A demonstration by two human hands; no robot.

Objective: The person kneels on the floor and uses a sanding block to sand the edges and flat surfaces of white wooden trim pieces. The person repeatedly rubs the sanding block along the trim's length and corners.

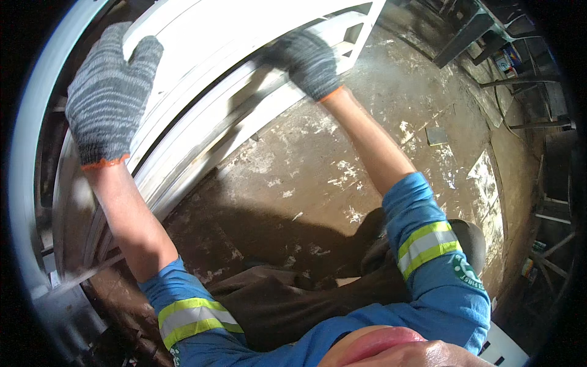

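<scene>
A large glossy white panel [202, 55] leans at the upper left, with angular cutouts near its far right end. My left hand [110, 101], in a grey striped knit glove with an orange cuff, lies along its left edge. The thumb rests on the panel's face and the fingers run past the edge, their tips partly out of sight. My right hand [309, 64], gloved the same way, reaches to the panel's lower edge near the cutouts. Its fingers are blurred and in shadow, so their grip does not show. Behind the front panel stand further white panels [244, 101], close together.
The brown floor [306, 159] is worn, with pale patches, and a small dark square piece [436, 136] lies on it. A dark metal frame [468, 37] stands at the upper right. A pale curved rail [30, 140] runs along the left side.
</scene>
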